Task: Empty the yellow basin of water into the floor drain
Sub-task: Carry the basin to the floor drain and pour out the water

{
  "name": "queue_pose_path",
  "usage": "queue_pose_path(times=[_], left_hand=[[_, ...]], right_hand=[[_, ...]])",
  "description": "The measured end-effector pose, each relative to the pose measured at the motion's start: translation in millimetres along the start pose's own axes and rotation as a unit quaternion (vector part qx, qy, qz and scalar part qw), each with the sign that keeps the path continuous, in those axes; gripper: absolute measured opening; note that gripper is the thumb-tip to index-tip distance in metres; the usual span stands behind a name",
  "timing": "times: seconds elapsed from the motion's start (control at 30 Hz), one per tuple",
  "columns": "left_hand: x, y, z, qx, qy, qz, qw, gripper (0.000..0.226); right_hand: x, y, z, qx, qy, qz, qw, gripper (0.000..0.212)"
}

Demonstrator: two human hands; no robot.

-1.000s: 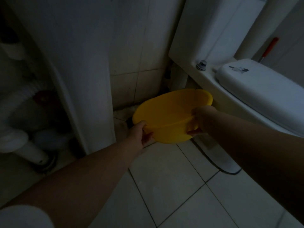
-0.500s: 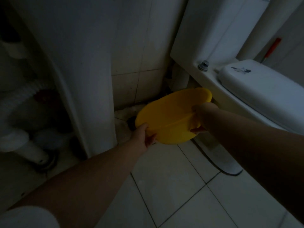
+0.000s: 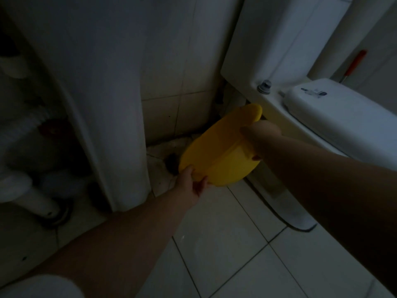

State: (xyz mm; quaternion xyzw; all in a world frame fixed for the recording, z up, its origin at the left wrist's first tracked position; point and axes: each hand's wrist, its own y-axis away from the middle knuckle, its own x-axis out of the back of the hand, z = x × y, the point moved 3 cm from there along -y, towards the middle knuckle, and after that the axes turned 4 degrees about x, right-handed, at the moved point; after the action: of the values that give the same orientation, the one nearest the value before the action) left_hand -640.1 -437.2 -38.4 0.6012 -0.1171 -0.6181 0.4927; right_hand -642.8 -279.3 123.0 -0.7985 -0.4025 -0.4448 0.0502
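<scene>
Over the floor drain (image 3: 171, 163) at 11 o'clock I've got the yellow basin (image 3: 219, 151) tipped steeply, left hand (image 3: 190, 188) and right hand (image 3: 261, 134) fingers clamped on opposite rims so water dumps straight down.

A dim domestic bathroom. White toilet (image 3: 335, 117) with cistern (image 3: 279, 39) at right; white washbasin pedestal (image 3: 111, 104) at centre-left, corrugated waste pipe (image 3: 28, 123) beside it. Wall tiles (image 3: 171, 82) meet pale floor tiles (image 3: 236, 254) in a grimy corner holding a dark floor drain (image 3: 171, 163).
</scene>
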Motion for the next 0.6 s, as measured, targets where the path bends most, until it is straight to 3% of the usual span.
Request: queue_pose_path(times=[0.3,0.47,0.6], left_hand=[[-17,-1,-8,0.043,0.067,-0.064,0.995,0.061],[-26,-9,-8,0.068,0.099,-0.102,0.987,0.057],[-40,-9,-14,0.104,0.113,-0.139,0.978,0.060]], right_hand=[[-2,4,-30,0.152,0.064,0.023,0.986,0.060],[-5,16,-49,0.197,0.076,0.034,0.977,0.061],[-8,29,-64,0.258,0.156,0.058,0.952,0.059]])
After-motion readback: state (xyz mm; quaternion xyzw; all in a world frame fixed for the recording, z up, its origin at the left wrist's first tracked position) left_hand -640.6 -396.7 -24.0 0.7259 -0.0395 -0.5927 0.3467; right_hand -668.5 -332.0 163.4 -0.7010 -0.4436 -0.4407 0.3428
